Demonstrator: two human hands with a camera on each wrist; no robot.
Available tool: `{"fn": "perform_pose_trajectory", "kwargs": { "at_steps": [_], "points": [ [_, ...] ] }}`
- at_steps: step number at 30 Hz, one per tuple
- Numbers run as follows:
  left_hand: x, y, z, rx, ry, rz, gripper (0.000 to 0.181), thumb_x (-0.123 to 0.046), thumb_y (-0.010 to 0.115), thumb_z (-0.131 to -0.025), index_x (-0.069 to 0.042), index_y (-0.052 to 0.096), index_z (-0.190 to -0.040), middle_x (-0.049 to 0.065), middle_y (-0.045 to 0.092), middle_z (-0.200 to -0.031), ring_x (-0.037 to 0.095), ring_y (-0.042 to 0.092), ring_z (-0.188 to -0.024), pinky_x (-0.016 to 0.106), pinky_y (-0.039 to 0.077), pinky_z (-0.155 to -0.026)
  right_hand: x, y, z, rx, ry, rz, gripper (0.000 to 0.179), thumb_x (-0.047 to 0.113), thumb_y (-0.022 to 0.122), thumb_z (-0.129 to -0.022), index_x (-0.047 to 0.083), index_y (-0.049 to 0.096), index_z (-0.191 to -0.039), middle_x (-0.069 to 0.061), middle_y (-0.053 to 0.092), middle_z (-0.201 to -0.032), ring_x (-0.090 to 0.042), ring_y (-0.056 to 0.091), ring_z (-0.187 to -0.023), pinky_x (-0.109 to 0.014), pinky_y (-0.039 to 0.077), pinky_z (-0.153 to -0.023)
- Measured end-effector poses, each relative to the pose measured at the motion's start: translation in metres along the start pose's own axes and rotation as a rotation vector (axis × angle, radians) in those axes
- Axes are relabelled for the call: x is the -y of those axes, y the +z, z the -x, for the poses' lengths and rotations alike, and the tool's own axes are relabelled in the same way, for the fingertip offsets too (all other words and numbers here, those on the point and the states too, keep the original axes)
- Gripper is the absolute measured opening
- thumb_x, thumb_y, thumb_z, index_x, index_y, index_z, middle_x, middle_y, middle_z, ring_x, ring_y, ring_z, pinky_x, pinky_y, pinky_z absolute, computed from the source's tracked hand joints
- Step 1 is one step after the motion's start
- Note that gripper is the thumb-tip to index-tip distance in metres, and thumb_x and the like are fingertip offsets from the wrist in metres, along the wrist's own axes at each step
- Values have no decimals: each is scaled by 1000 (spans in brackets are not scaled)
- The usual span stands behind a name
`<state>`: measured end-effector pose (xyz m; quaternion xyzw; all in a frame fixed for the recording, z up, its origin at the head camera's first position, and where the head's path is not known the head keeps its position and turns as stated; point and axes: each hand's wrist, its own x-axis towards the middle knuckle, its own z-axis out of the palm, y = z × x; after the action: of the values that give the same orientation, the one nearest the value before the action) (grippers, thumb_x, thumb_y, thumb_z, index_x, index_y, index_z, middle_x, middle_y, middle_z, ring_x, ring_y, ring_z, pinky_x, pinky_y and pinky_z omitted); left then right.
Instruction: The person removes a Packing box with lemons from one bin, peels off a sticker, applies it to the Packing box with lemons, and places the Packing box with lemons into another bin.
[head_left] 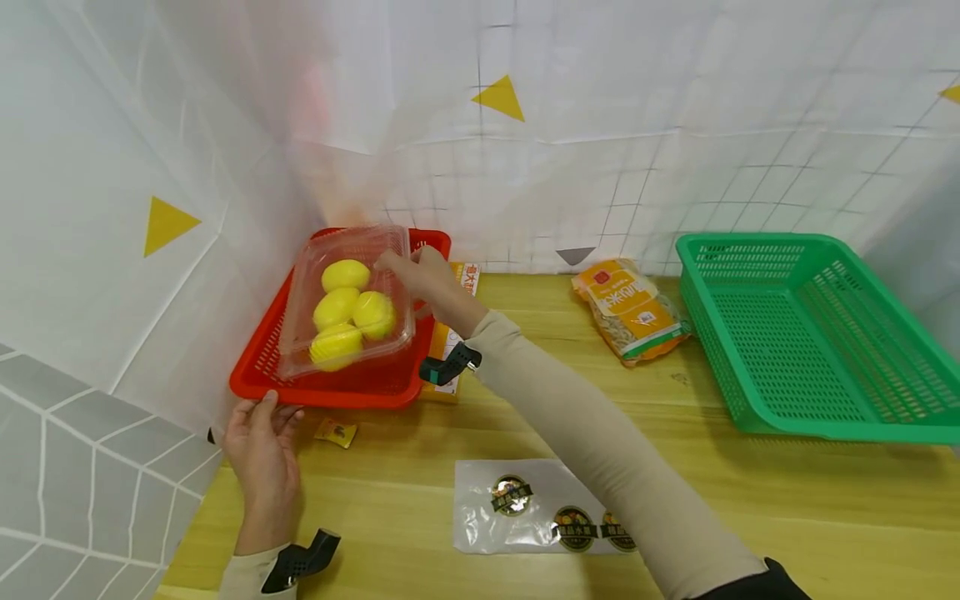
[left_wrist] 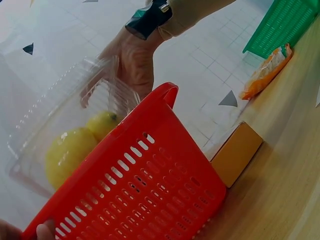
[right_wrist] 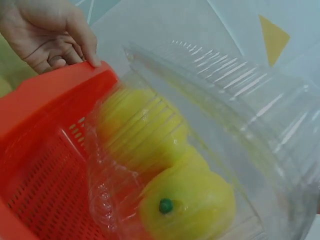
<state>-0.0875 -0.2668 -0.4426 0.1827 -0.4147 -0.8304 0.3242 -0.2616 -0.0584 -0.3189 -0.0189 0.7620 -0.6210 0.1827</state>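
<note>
My right hand (head_left: 437,287) grips the right side of a clear plastic clamshell box (head_left: 401,333). Several yellow lemons (head_left: 336,307) lie in the box, and one shows a green stem end (right_wrist: 166,205) in the right wrist view. The box is tilted over the red plastic basket (head_left: 390,398), overlapping its inside in the head view. At the basket's near left corner, my left hand (head_left: 262,450) pinches the rim, thumb on top. In the left wrist view the basket's slotted wall (left_wrist: 150,185) hides the lower part of the box.
A green basket (head_left: 795,429) stands at the right, beside an orange food bag (head_left: 630,312). Behind the red basket's right side is a yellow-orange box (head_left: 442,387). A small yellow packet (head_left: 335,432) and a clear bag with round labels (head_left: 480,517) lie nearer. White sheeting (head_left: 600,183) rises behind.
</note>
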Motion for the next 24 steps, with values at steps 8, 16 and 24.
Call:
{"fn": "perform_pose_trajectory", "kwargs": {
  "at_steps": [8, 16, 24],
  "points": [
    [0, 0, 0, -7, -6, -4, 18, -3, 70, -99, 8, 59, -106, 19, 62, -105, 23, 68, -66, 30, 62, -65, 0, -22, 7, 56, -58, 14, 53, 51, 68, -96, 7, 54, -123, -9, 59, -120, -28, 64, -101, -44, 63, -71],
    [0, 1, 0, -3, 4, -10, 17, -3, 68, -100, 9, 58, -109, 20, 63, -106, 23, 68, -65, 29, 61, -64, -1, -39, 18, 46, -76, 12, 63, 49, 66, -98, 3, 49, -137, -12, 57, -126, -31, 62, -105, -48, 62, -79],
    [0, 0, 2, 3, 0, -22, 20, -4, 69, -100, 9, 58, -111, 21, 62, -110, 23, 67, -67, 29, 61, -65, -5, -58, 28, 68, -92, -16, 55, 48, 67, -97, 8, 52, -131, -12, 56, -129, -40, 62, -108, -45, 62, -74]
  ]
}}
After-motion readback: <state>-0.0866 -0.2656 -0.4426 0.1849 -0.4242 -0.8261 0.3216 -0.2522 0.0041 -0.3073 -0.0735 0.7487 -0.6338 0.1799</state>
